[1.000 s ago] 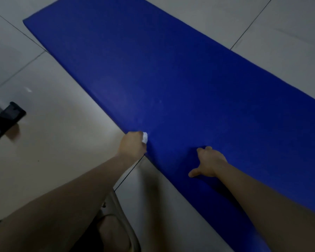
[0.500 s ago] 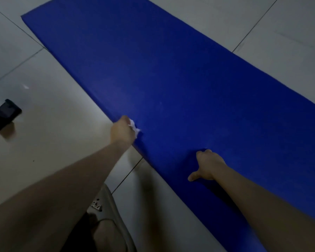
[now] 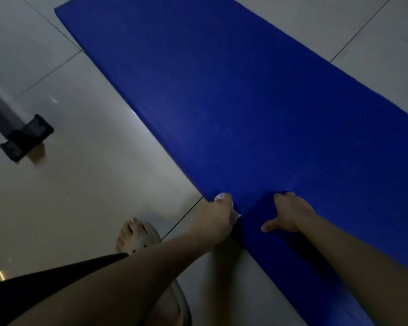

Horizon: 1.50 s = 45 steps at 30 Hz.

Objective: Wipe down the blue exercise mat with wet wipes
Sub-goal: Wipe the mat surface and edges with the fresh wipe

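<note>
Mat (image 3: 245, 114): thin, soft and light by the look, more floppy than stiff. Probably quick to slide or ruck on the smooth floor (image 3: 92, 184) under a firm rub. Better pinned flat from above than lifted; if it must be taken hold of, then at a long edge.

Spread flat, long axis running from the far short end at upper left down toward lower right. Other end out of view.

Left hand (image 3: 219, 215) at the mat's near long edge, fingers curled round a white wipe (image 3: 220, 196), scraps of it showing above and beside the fist. Looks set to rub along that edge.

Right hand (image 3: 290, 214) on the mat, just inside the same edge, near the left hand but apart from it. Fingers close together with tips pressed down, thumb splayed back toward the edge. Cannot tell whether the fingers lie flat or bent. Seems to serve as the anchor against sliding.

Foot (image 3: 132, 234) in a pale sandal just off the mat's near edge. Black bracket (image 3: 26, 137) well off the same side.
</note>
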### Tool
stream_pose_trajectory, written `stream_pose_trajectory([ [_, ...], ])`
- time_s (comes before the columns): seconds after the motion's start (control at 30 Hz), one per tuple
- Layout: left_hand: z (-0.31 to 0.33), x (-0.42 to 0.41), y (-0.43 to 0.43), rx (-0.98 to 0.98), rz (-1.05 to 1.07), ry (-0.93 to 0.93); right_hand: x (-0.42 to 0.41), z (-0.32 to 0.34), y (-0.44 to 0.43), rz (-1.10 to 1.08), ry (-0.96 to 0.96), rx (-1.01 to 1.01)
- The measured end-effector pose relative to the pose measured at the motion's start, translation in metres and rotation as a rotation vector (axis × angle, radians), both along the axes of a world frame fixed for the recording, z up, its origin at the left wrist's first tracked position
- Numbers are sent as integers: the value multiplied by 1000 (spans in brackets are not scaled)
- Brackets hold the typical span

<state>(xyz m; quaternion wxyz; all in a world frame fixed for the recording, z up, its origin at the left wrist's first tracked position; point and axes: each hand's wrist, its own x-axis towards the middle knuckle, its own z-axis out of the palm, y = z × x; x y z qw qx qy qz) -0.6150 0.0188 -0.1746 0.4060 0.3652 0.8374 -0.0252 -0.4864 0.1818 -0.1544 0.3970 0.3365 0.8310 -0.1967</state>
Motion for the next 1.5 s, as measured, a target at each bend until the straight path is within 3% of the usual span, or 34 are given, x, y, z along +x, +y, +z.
stream_pose_trajectory([
  [0.1, 19, -21, 0, 40, -41, 20, 2, -1, 0, -2, -2, 9],
  [0.17, 26, -51, -2, 79, 126, 100, 3, -1, 0, -2, 2, 8],
  [0.23, 25, -90, 3, 136, 252, 282, 3, -1, 0, -1, 8, 7],
  [0.37, 4, -131, 5, 188, 186, 509, 4, -1, 0, 9, 10, 5],
  [0.43, 5, -116, 6, 225, 244, 507, 3, -1, 0, 7, 14, 0],
  [0.5, 4, -90, 5, 249, 343, 364, 3, 0, 0, 13, 11, -6],
  [0.67, 8, -4, -4, 322, -177, 150, -2, 4, 2, 41, 17, 32],
  [0.73, 10, 33, -11, 265, -384, 29, -1, 3, 1, 43, 17, 46],
  [0.8, 10, 59, -17, 248, -610, 88, 0, 1, 0, 44, 17, 56],
  [0.87, 14, 51, -18, 237, -680, 152, 1, -1, -2, 38, 17, 62],
  [0.93, 15, 19, -13, 252, -588, 124, 2, -1, -2, 29, 15, 56],
  [1.0, 22, -30, -5, 222, -328, 136, 2, 0, -2, 21, 20, 49],
  [1.07, 22, -82, 1, 191, -114, 360, 4, 0, -1, 13, 25, 39],
  [1.13, 9, -118, -1, 179, -57, 646, 5, 0, -1, 13, 28, 37],
  [1.17, 0, -127, -2, 205, -53, 696, 5, -1, -1, 16, 29, 37],
  [1.23, -7, -119, -1, 288, -27, 629, 5, 0, 0, 21, 30, 38],
  [1.33, -11, -66, 0, 360, 147, 357, 4, -1, 0, 30, 33, 45],
  [1.43, -14, -3, -4, 406, 55, 261, 4, -2, 0, 34, 38, 46],
  [1.5, -15, 33, -9, 463, -128, 216, 4, -2, 1, 47, 44, 50],
])
